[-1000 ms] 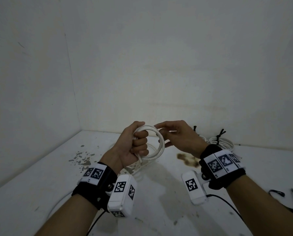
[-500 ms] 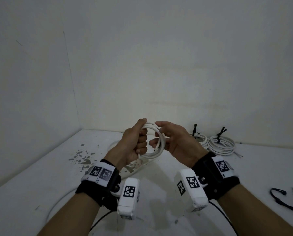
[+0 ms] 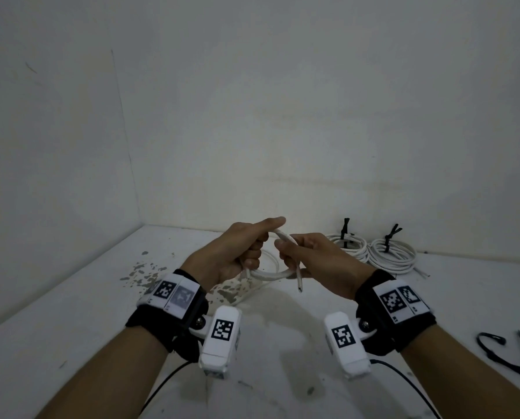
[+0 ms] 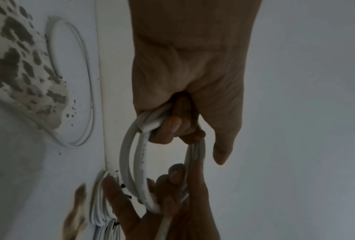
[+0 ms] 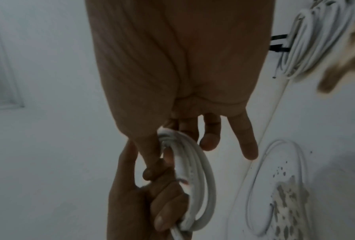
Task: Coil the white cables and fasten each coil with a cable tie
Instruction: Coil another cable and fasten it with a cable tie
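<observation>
Both hands meet on the white coil (image 3: 268, 272), held above the desk (image 3: 71, 313): left hand (image 3: 228, 255) fisted round one side, right hand (image 3: 316, 261) pinching the opposite side, free cable end (image 3: 298, 281) hanging by it. Loop lies between them, equally near. Printing on the jacket unreadable. Two tied coils (image 3: 373, 252) far right; loose black ties (image 3: 506, 352) nearer the right hand.

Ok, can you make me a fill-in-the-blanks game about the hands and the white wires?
1. The left hand and right hand both hold the same white ____.
2. By the back wall lie ____ finished coils.
3. Each finished coil is fastened with a ____ cable tie.
4. The cable's loose end hangs below the ____ hand.

Missing words: coil; two; black; right
</observation>
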`<state>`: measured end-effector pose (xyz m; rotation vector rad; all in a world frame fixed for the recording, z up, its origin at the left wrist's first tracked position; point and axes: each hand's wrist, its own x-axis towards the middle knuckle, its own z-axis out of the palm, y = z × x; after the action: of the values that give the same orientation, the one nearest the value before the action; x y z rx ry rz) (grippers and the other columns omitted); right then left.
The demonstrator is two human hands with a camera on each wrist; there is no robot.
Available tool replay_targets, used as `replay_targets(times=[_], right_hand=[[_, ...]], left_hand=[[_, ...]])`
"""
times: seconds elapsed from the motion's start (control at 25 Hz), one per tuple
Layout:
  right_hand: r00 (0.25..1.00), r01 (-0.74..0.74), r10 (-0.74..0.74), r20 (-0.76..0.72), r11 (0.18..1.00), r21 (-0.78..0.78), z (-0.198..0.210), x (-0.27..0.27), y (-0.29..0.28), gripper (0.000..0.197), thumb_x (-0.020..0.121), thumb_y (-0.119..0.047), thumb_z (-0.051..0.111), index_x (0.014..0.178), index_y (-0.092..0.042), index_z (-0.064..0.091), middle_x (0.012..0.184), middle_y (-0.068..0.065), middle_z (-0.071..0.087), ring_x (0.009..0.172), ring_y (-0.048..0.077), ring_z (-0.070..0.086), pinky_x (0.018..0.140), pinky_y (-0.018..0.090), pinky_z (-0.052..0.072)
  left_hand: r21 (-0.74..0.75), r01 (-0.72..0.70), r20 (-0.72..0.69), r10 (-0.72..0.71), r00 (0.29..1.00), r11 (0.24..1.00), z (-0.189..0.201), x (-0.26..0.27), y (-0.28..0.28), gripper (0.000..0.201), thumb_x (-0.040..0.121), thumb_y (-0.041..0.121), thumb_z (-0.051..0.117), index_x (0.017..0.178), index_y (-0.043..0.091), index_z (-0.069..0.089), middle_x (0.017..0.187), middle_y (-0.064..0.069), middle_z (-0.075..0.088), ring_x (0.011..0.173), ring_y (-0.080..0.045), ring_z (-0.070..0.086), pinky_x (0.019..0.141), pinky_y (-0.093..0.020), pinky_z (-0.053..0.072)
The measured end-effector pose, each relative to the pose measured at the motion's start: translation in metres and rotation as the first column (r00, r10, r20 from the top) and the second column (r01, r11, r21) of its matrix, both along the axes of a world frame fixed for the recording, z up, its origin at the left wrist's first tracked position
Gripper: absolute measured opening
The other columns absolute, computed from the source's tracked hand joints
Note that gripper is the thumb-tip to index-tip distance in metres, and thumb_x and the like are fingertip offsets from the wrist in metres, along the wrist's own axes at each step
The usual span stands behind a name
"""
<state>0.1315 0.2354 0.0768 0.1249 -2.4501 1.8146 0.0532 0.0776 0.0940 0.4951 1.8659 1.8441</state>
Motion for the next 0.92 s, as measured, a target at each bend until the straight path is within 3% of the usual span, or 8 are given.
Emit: replay_targets(times=[0.16,0.28,0.36,0.44,0.56,0.72,0.8,0.92], right_hand=[[0.999,0.014,-0.009,0.036,0.989,-0.144,-0.006,-0.004,0.002,0.008,0.095,-0.009,0.066,0.097,-0.002,0.063,0.084,0.010,0.060,0.079,0.021,0.065,0.084,0.045,0.060],[0.998,0.064,-0.060,0.031,0.980,-0.187,0.002,-0.009,0.005,0.036,0.090,0.012,0.052,0.120,-0.006,0.060,0.091,0.016,0.066,0.080,0.026,0.068,0.083,0.046,0.059],[0.998,0.048,-0.042,0.041,0.984,-0.170,0.006,-0.009,0.001,0.035,0.092,0.005,0.047,0.122,-0.008,0.061,0.079,0.011,0.058,0.065,0.023,0.060,0.072,0.043,0.059],[0.998,0.050,-0.039,0.056,0.975,-0.218,0.004,-0.006,-0.002,0.020,0.095,-0.009,0.052,0.107,-0.003,0.066,0.072,0.006,0.046,0.056,0.018,0.044,0.060,0.037,0.051],[0.996,0.082,-0.085,-0.002,0.966,-0.247,-0.004,-0.002,0.002,0.017,0.099,-0.012,0.056,0.098,-0.003,0.070,0.059,-0.002,0.046,0.049,0.013,0.034,0.051,0.031,0.041],[0.970,0.189,-0.224,-0.095,0.939,-0.286,-0.018,-0.001,0.013,0.025,0.100,-0.019,0.060,0.111,0.003,0.067,0.052,-0.009,0.044,0.044,0.010,0.034,0.046,0.028,0.039],[0.940,0.269,-0.307,-0.146,0.935,-0.231,-0.023,-0.002,0.019,0.023,0.099,-0.020,0.061,0.109,0.000,0.068,0.053,-0.011,0.050,0.043,0.012,0.039,0.046,0.029,0.040],[0.907,0.356,-0.366,-0.207,0.931,-0.085,-0.026,0.001,0.028,0.019,0.099,-0.023,0.061,0.102,-0.007,0.070,0.062,0.002,0.052,0.047,0.017,0.044,0.044,0.026,0.042]], left_hand=[[-0.018,-0.008,0.032,0.008,0.999,1.000,0.001,-0.001,-0.001,0.046,0.091,0.049,0.061,0.063,0.019,0.043,0.056,0.005,0.018,0.045,-0.011,0.015,0.040,-0.022,0.019],[-0.002,-0.036,0.076,0.036,0.996,0.999,-0.006,0.003,0.004,0.047,0.098,0.051,0.050,0.066,0.017,0.042,0.053,0.006,0.020,0.042,-0.010,0.016,0.041,-0.022,0.018],[0.005,-0.038,0.075,0.037,0.997,0.999,-0.011,0.008,0.010,0.046,0.097,0.049,0.053,0.066,0.018,0.041,0.052,0.006,0.022,0.043,-0.011,0.018,0.042,-0.023,0.023],[0.026,0.039,0.097,-0.042,0.994,0.999,-0.015,0.010,0.014,0.044,0.093,0.051,0.060,0.067,0.018,0.046,0.054,0.006,0.023,0.045,-0.011,0.021,0.050,-0.025,0.038],[0.062,0.199,0.079,-0.203,0.976,0.978,-0.020,0.009,0.009,0.030,0.082,0.039,0.073,0.083,0.012,0.060,0.061,0.002,0.040,0.053,-0.010,0.043,0.064,-0.030,0.054],[-0.093,0.179,-0.119,-0.190,0.975,0.979,-0.029,0.007,0.008,0.018,0.080,-0.001,0.076,0.091,0.010,0.066,0.081,-0.004,0.062,0.071,-0.013,0.066,0.067,-0.025,0.055],[-0.163,0.114,-0.173,-0.142,0.975,0.980,-0.029,0.006,0.013,0.020,0.083,-0.001,0.071,0.101,0.007,0.070,0.088,-0.007,0.070,0.077,-0.014,0.070,0.068,-0.026,0.057],[-0.273,0.217,-0.186,-0.273,0.944,0.937,-0.030,0.009,0.021,0.024,0.095,0.006,0.061,0.119,-0.001,0.062,0.105,-0.018,0.073,0.088,-0.018,0.073,0.075,-0.026,0.058]])
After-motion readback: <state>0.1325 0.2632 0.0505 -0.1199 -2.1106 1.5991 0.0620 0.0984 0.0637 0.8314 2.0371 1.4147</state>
